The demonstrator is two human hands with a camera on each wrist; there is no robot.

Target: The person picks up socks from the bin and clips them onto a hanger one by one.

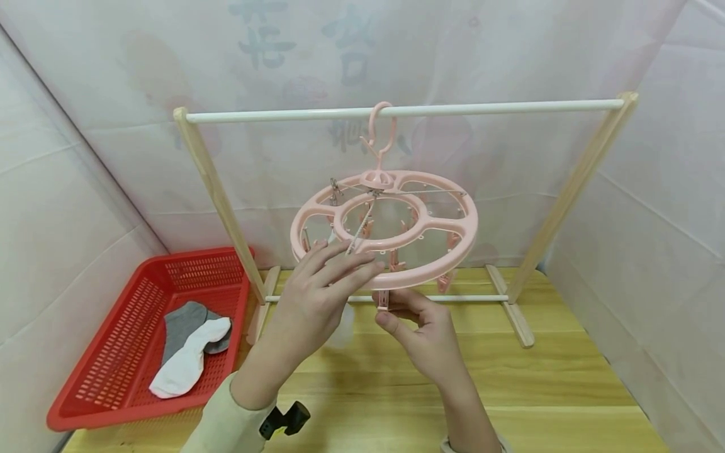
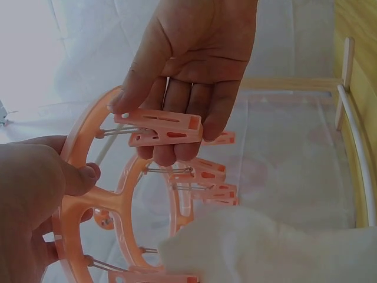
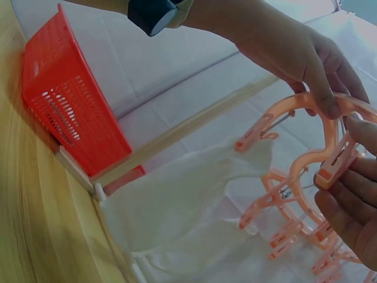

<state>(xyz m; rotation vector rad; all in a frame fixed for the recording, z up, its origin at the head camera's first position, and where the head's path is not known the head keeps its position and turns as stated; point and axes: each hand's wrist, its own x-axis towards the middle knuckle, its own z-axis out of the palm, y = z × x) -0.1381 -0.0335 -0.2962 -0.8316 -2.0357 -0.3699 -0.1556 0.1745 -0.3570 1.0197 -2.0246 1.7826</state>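
Observation:
A round pink clip hanger [image 1: 419,277] hangs by its hook from a white rail. My left hand [image 1: 311,296] holds its rim at the front left, the thumb and fingers on either side of the ring in the left wrist view. Just below the front rim, my right hand [image 1: 427,336] pinches a pink clothespin [image 2: 168,125] between thumb and fingers. Nothing shows between that clothespin's jaws. White cloth [image 3: 171,200] hangs from clothespins on the hanger's left side; my left hand mostly hides it in the head view. More pink clothespins [image 3: 285,236] dangle around the rings.
A wooden stand [image 1: 212,189] carries the white rail [image 1: 487,109] over a wood-grain table [image 1: 555,371]. At the left is a red basket [image 1: 130,412], with a white sock [image 1: 181,371] lying over a grey sock [image 1: 184,324]. Pale curtains stand behind and at both sides.

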